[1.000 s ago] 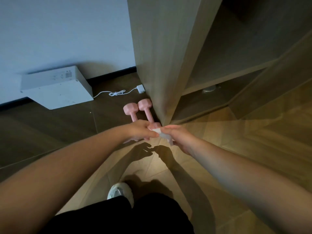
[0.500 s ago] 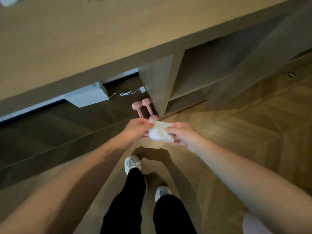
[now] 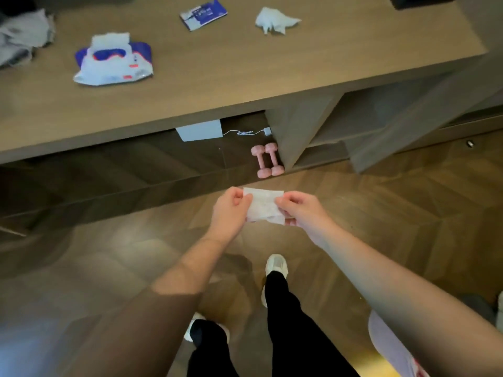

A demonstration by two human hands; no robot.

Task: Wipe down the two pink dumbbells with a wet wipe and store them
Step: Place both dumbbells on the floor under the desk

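Two pink dumbbells (image 3: 267,160) lie side by side on the floor under the wooden desk, against its upright panel. In front of me I hold a white wet wipe (image 3: 263,204) spread flat between both hands. My left hand (image 3: 230,210) pinches its left edge. My right hand (image 3: 298,210) pinches its right edge. Both hands hover above the floor, well short of the dumbbells.
The wooden desk top (image 3: 245,66) carries a wet-wipe pack (image 3: 113,62), a blue packet (image 3: 203,13), a crumpled used wipe (image 3: 275,20) and grey cloth (image 3: 21,36). A white box (image 3: 200,130) and a charger cable (image 3: 246,132) lie under the desk. Open shelves (image 3: 362,123) stand to the right.
I have risen from a crouch by the dumbbells and my view has pulled back. Both hands left the dumbbells and now stretch the wipe flat between them.
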